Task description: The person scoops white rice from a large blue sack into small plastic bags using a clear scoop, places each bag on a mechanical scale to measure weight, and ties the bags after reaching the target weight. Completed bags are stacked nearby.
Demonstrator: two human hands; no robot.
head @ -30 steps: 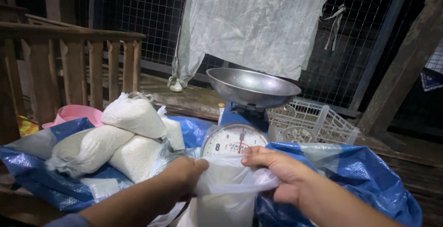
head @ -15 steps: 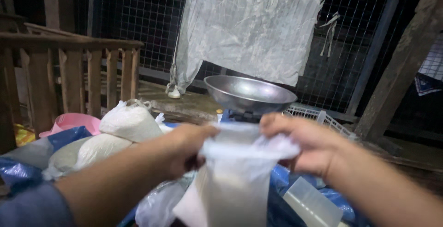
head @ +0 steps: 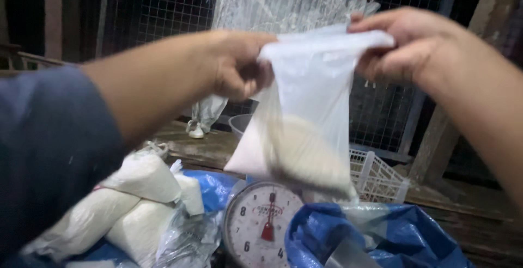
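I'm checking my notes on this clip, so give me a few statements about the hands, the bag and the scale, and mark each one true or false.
1. Both hands grip the top of the plastic bag. True.
2. The bag rests in the scale's pan. False: it hangs in the air above the dial scale.
3. The left hand is empty. False: it pinches the bag's top corner.
4. The right hand holds the bag's other corner. True.
5. Filled white bags lie left of the scale. True.

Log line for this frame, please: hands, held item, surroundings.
left hand: grips bag top | right hand: grips bag top | plastic bag: raised, white grain inside | dial scale: below | filled bags: lower left
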